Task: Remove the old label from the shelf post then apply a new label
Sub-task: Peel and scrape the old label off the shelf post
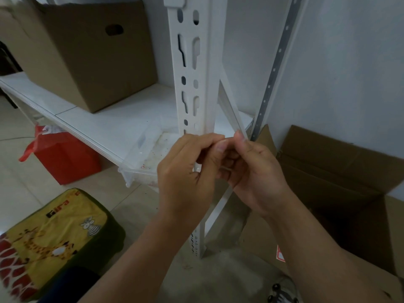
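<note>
Hands: left hand [188, 169] and right hand [251, 169] pinch a small pale label [220, 139] together, before the shelf post [192, 84] | risk: adhesive folding onto itself or fingers.

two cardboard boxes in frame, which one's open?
The cardboard box on the floor at right, beside the shelf post: its flaps stand open. The cardboard box on the shelf at upper left shows closed sides with a handle hole.

Upright white slotted shelf post [192, 68]
</note>
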